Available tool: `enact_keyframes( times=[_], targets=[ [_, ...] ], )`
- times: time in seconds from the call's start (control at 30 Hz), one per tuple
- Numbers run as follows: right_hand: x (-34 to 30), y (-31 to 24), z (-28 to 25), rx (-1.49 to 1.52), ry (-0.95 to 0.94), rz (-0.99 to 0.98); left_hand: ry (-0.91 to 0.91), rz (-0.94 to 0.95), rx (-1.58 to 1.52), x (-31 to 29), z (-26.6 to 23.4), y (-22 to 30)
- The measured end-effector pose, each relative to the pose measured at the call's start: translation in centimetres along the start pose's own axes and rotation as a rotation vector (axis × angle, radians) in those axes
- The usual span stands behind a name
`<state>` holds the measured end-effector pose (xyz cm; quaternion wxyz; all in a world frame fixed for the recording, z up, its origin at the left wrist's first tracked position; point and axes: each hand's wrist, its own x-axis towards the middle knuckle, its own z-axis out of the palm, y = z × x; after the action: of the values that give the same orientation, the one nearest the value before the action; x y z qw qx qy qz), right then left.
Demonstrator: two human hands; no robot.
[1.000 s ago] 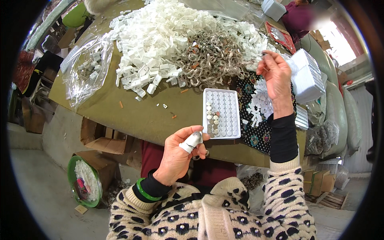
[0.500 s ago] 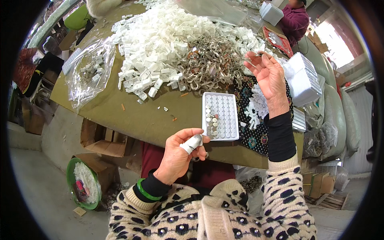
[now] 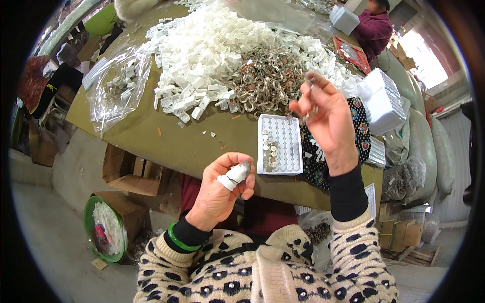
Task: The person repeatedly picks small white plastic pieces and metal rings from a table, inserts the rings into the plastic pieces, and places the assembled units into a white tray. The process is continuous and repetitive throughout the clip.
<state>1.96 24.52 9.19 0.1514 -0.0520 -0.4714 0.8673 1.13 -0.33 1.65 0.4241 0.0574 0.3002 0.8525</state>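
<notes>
My left hand [image 3: 220, 189] is raised near the table's front edge and pinches a small white plastic piece [image 3: 233, 176] between thumb and fingers. My right hand [image 3: 327, 118] is lifted above the table and grips a small metal ring piece [image 3: 309, 101] in its fingertips. Between the hands lies a white compartment tray [image 3: 289, 146] with several small metal parts in its lower left cells. Behind it spreads a heap of metal rings [image 3: 268, 83] and a bigger heap of white plastic pieces [image 3: 202, 55].
A clear plastic bag [image 3: 118, 86] of parts lies at the table's left. Stacked white trays [image 3: 386, 103] stand at the right on a patterned cloth [image 3: 361, 141]. A second person in purple [image 3: 374, 28] works at the far side. Cardboard boxes [image 3: 131, 174] and a green basin [image 3: 103, 232] sit on the floor.
My right hand has drawn back from the ring heap toward me and risen, carrying a metal piece. My left hand has stayed put with its white piece.
</notes>
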Motion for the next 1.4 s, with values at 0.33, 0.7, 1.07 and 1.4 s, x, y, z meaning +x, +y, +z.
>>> enact_keyframes(
  times=[0.33, 0.7, 1.07, 1.4],
  targets=[
    [-9.4, 5.2, 4.6, -0.943, -0.182, -0.189, 0.019, 0.459, 0.852, -0.8, 0.8, 0.8],
    [-10.8, 6.5, 3.7, -0.755, -0.164, -0.248, -0.002, 0.586, 1.123, -0.9, 0.9, 0.5],
    [-11.7, 6.4, 3.7, -0.802, -0.038, -0.137, -0.093, 0.084, 0.012, -1.4, 0.4, -0.7],
    [-11.1, 4.8, 3.6, -1.014, -0.202, -0.279, -0.120, -0.124, -0.041, -1.9, 0.3, -0.5]
  ],
)
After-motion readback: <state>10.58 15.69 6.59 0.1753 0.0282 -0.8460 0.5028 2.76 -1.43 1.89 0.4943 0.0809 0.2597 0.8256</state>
